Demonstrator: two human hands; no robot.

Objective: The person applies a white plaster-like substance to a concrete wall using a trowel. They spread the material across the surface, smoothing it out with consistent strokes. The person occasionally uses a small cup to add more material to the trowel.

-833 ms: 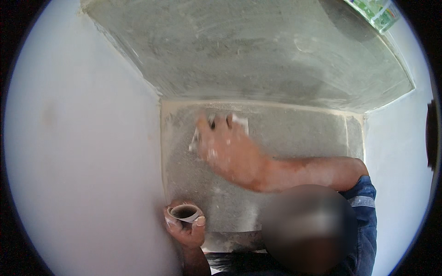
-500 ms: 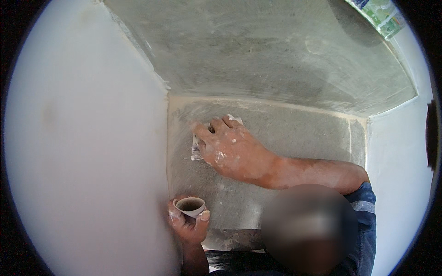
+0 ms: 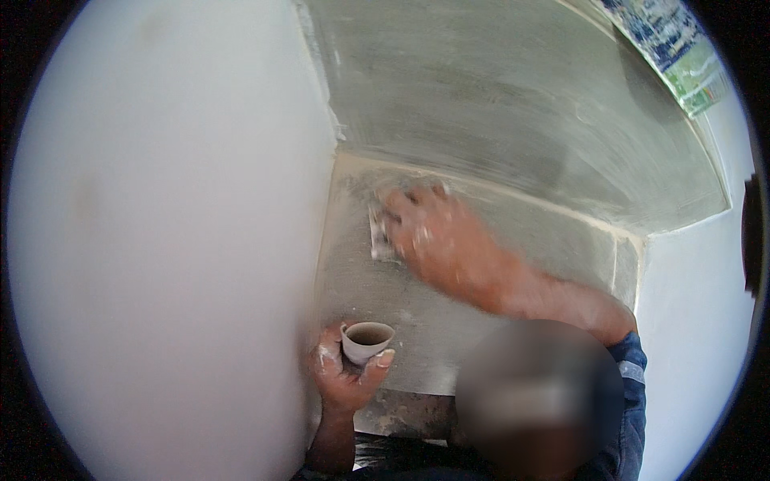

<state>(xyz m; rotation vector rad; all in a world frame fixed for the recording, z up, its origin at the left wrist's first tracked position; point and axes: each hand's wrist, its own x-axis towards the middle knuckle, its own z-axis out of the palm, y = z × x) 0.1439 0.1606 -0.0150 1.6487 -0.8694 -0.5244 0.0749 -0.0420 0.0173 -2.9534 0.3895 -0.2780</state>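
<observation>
My left hand (image 3: 346, 386) is closed round a small pale cup (image 3: 366, 346), its mouth facing up and its inside dark. That hand is low, beside the white wall on the left. My right hand (image 3: 445, 240) reaches in from the right, smeared by motion and dusted with white. Its fingers press a thin folded pale sheet (image 3: 378, 242) against the grey surface (image 3: 417, 321). Most of the sheet is hidden under the hand, so I cannot tell whether it is sandpaper or a scrap of packaging.
A larger grey panel (image 3: 497, 88) meets the surface along a pale, dusty seam. White walls (image 3: 184, 240) close in at left and right. At the upper right is a blue, white and green plastic packet (image 3: 666, 44). A blurred round patch covers the lower right.
The view has shifted and tilted, so the surfaces and both hands appear farther right. My right hand, still on the folded sheet, appears slightly higher. My left hand keeps hold of the cup.
</observation>
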